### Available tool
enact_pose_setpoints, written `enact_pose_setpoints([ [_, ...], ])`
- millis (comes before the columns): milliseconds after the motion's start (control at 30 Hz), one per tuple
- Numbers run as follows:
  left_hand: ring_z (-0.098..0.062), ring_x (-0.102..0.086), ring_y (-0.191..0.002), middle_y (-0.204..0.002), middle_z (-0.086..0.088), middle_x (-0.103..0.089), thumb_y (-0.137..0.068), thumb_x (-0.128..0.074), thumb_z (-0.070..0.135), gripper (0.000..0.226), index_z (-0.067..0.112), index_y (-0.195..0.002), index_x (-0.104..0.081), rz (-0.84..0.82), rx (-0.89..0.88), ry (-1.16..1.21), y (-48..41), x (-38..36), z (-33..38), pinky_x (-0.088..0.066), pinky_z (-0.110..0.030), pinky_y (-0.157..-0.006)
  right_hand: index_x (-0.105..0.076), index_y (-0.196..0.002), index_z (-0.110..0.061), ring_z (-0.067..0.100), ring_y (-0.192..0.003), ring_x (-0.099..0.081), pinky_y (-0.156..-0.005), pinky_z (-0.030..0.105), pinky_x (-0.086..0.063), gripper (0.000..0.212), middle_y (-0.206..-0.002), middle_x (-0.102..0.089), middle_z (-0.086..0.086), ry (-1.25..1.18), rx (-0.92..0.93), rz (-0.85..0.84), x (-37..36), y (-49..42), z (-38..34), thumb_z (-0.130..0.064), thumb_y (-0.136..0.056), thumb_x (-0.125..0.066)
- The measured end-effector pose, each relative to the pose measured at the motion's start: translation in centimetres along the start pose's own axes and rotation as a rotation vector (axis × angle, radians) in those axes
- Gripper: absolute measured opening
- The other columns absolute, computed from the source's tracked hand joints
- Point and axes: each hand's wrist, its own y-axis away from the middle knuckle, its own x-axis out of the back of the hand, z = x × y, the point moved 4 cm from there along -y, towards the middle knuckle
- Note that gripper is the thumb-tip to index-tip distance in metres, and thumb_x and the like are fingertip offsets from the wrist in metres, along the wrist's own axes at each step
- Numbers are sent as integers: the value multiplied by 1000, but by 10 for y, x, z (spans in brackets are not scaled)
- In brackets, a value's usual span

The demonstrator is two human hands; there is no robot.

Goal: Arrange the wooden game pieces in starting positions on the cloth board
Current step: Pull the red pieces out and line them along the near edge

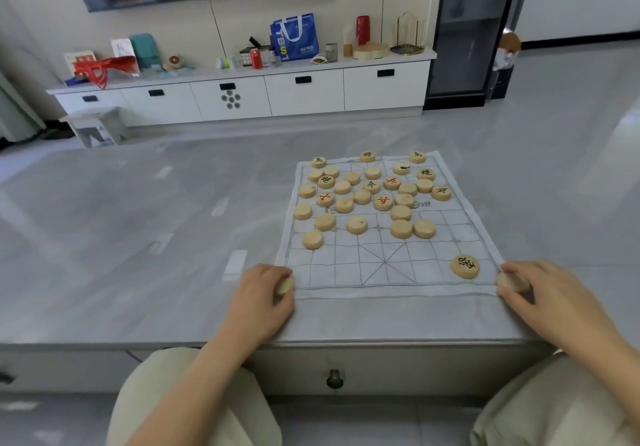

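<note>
A white cloth board (pixel 346 272) with a printed grid lies on the grey table. Several round wooden pieces (pixel 362 196) are scattered over its far half, some face up with red or black characters, many face down. One black-marked piece (pixel 465 266) sits alone near the near right corner. My left hand (pixel 263 293) grips a wooden piece (pixel 286 285) at the board's near left corner. My right hand (pixel 547 293) holds another wooden piece (pixel 512 281) at the near right corner.
The grey table (pixel 138 238) stretches wide to the left of the board. A drawer knob (pixel 334 379) sits under its front edge, between my knees. A white cabinet (pixel 242 96) with clutter stands against the far wall.
</note>
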Motion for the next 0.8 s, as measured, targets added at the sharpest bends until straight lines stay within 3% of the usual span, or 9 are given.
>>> enact_pose_setpoints([
  [133, -17, -45, -116, -127, 2, -52, -74, -46, 44, 57, 21, -125, -56, 65, 5, -5, -7, 8, 9, -32, -24, -94, -53, -128, -23, 29, -116, -50, -92, 42, -42, 54, -126, -54, 6, -41, 5, 13, 7, -6, -10, -43, -79, -66],
  [233, -19, -44, -118, -129, 1, -51, -79, -55, 42, 50, 21, -125, -56, 99, -41, -4, -31, 14, 24, -31, -26, -94, -53, -127, -25, 24, -117, -48, -94, 41, -40, 52, -127, -51, 1, -48, 74, 19, 11, -20, -33, -47, -81, -63],
  [333, -20, -44, -120, -129, -1, -52, -87, -61, 33, 40, 20, -124, -57, 90, -43, 13, -58, 12, 33, -29, -23, -92, -58, -120, -26, 20, -116, -48, -95, 37, -39, 41, -123, -53, -3, -65, 177, 5, 2, -39, -59, -42, -83, -63],
  [533, -20, -42, -124, -132, -2, -50, -89, -57, 37, 43, 20, -129, -53, 60, 47, -1, -90, -2, 26, -33, -28, -97, -65, -102, -26, 19, -104, -49, -85, 31, -35, 23, -105, -57, -8, -23, 292, 60, -20, -77, -102, -41, -85, -61],
  [700, -15, -43, -120, -129, 5, -50, -85, -59, 44, 46, 25, -127, -53, 67, 40, 21, -98, -11, 20, -34, -27, -93, -59, -102, -30, 13, -111, -42, -90, 29, -28, 30, -112, -56, -15, 83, 355, 88, -30, -99, -116, -52, -82, -58],
  [800, -16, -43, -117, -127, 5, -51, -79, -64, 50, 53, 24, -124, -54, 80, 2, 0, -105, -15, 23, -33, -26, -90, -57, -94, -31, 12, -105, -43, -85, 29, -26, 34, -99, -57, -16, 76, 340, 71, -32, -105, -116, -60, -75, -61],
])
